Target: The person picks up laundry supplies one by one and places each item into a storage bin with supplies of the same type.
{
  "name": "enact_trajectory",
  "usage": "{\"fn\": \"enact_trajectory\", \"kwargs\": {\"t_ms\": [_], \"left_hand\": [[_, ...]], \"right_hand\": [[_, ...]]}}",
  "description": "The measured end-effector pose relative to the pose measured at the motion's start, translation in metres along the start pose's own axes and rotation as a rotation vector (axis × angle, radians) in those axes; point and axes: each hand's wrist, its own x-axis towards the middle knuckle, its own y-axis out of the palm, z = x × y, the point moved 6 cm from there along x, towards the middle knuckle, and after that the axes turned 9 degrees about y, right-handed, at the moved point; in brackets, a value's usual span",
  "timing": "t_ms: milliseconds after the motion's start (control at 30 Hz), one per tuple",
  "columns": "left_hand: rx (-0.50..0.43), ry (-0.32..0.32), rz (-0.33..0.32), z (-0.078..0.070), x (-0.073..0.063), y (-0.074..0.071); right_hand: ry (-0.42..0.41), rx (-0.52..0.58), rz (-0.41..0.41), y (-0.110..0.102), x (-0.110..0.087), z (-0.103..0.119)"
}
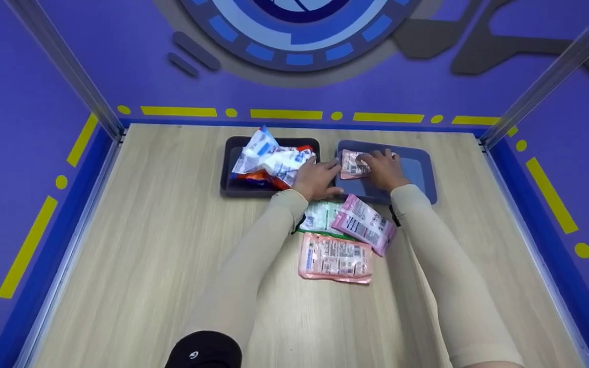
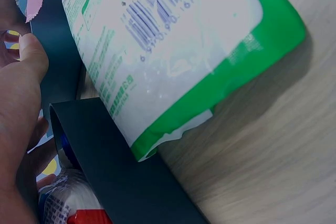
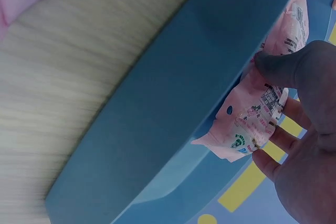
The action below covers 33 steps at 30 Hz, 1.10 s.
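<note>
In the head view my right hand (image 1: 385,168) reaches into the grey-blue right tray (image 1: 430,176). It pinches a small pink packet (image 3: 252,114) between thumb and fingers, as the right wrist view shows. My left hand (image 1: 317,179) lies over the right rim of the dark left tray (image 1: 227,179), fingers spread and nothing between them. That tray holds a pile of white, blue and red packets (image 1: 279,161). Just below the left hand, a green and white packet (image 2: 163,51) leans close by the tray's edge.
A mauve packet (image 1: 366,225) overlaps the green one in front of the trays. Nearer to me a salmon-pink packet (image 1: 335,258) lies flat on the wooden table (image 1: 172,230). Blue-purple walls (image 1: 284,97) with yellow marks stand at the back and both sides.
</note>
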Motion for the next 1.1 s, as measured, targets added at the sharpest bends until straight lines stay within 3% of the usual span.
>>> {"fn": "enact_trajectory", "kwargs": {"t_ms": [533,900,1100], "left_hand": [[0.003,0.000,0.011,0.001,0.003,0.004],[-0.005,-0.002,0.009,0.001,0.005,0.002],[0.014,-0.001,0.000,-0.001,0.000,0.000]], "right_hand": [[0.002,0.020,0.049,0.006,-0.002,-0.007],[0.047,0.047,0.086,0.007,-0.004,-0.011],[0.025,0.041,0.057,0.005,-0.009,-0.009]]}}
